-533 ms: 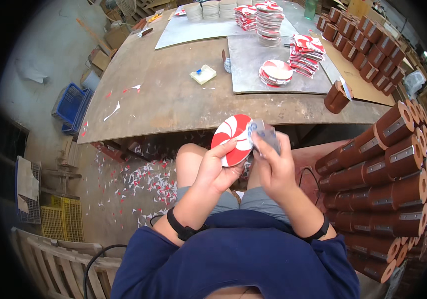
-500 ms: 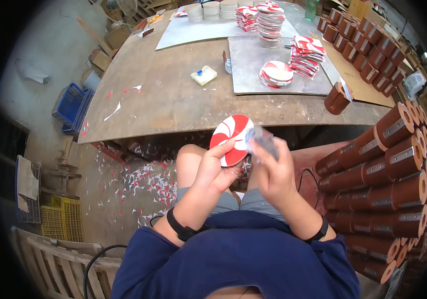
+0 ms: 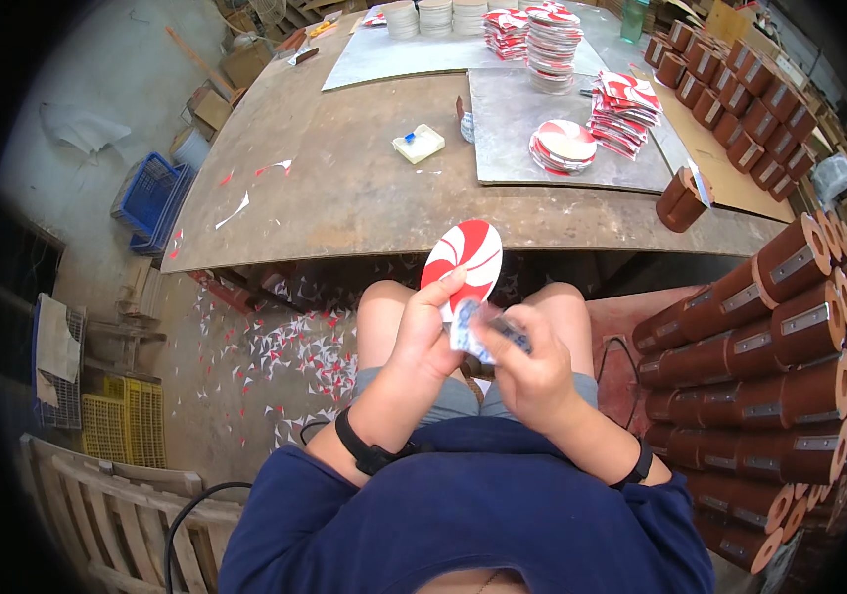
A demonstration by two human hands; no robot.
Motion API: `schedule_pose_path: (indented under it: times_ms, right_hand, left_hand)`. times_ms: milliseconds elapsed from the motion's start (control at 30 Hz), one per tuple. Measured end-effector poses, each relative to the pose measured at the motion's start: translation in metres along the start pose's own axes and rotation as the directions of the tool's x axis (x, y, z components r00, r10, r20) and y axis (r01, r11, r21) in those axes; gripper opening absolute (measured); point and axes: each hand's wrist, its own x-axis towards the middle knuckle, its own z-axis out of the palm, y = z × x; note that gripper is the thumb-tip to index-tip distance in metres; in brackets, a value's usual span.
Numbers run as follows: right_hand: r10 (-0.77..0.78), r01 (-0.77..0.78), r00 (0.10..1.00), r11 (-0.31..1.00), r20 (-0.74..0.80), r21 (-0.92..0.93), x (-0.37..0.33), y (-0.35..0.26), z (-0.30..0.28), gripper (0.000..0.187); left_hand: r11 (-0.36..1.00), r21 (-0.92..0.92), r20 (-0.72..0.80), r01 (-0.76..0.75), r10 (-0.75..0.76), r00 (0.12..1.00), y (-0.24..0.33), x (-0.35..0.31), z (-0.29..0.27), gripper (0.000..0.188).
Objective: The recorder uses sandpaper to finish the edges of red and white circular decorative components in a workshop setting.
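My left hand (image 3: 430, 322) is closed on a round disc (image 3: 465, 259) with a red and white swirl, the thumb on its face and the fingers behind. The disc is held over my lap, just in front of the table edge. My right hand (image 3: 534, 364) is wrapped round a small tool (image 3: 473, 332) with a blue-and-white patterned part and a dark part; motion blurs it and its kind is unclear. The tool is at the disc's lower edge, close to my left fingers; whether it touches the disc I cannot tell.
On the table (image 3: 325, 188) are a stack of swirl discs (image 3: 564, 147), a pile of swirl sheets (image 3: 626, 114) and a small pale dish (image 3: 419, 145). Brown cylinders (image 3: 740, 376) are piled at my right. Red and white scraps (image 3: 295, 351) litter the floor; crates (image 3: 151, 203) stand left.
My right hand has moved down and slightly left with the tool, from the disc's right side to its lower edge. The disc has turned and looks narrower. The view has shifted slightly.
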Motion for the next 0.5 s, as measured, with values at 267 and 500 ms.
schedule_pose_path:
  times_ms: [267,500]
  right_hand:
    - [0.065,-0.067,0.995,0.997,-0.077,-0.025,0.019,0.006,-0.006,0.044]
    - [0.014,-0.018,0.993,0.999,-0.114,-0.031,0.016,0.000,-0.005,0.039]
  left_hand:
    - [0.992,-0.041,-0.196,-0.119,0.109,0.975,-0.011,-0.001,0.024,0.030]
    - [0.997,0.005,-0.085,-0.072,0.072,0.994,-0.008,-0.002,0.013,0.036]
